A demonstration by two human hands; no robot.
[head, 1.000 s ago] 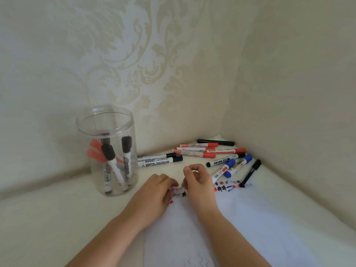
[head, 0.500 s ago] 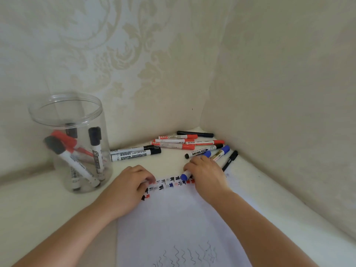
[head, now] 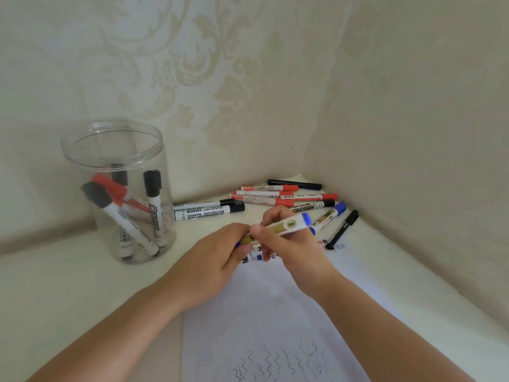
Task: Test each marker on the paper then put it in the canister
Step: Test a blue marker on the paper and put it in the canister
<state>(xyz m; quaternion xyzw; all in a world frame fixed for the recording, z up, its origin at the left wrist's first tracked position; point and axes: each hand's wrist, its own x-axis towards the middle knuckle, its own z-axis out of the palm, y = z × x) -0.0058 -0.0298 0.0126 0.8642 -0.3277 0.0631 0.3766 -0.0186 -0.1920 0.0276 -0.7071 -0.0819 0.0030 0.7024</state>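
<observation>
A blue marker [head: 286, 224] with a white and gold barrel is held just above the top edge of the paper [head: 264, 307]. My right hand [head: 289, 244] pinches its barrel near the middle. My left hand [head: 217, 260] grips its left end, where a bit of blue shows between the fingers. The clear canister [head: 115, 150] stands at the left with several black and red markers inside. Wavy test lines [head: 278, 362] mark the paper's near part.
Loose markers lie in the corner: two black whiteboard markers [head: 209, 210], several red ones [head: 264, 194], another blue one [head: 330, 215], and a thin black pen [head: 343, 230]. Walls close in behind and to the right.
My right hand has lifted a blue marker from the pile and brought it left over the paper's top edge. My left hand has come up from the paper and taken its left end.
</observation>
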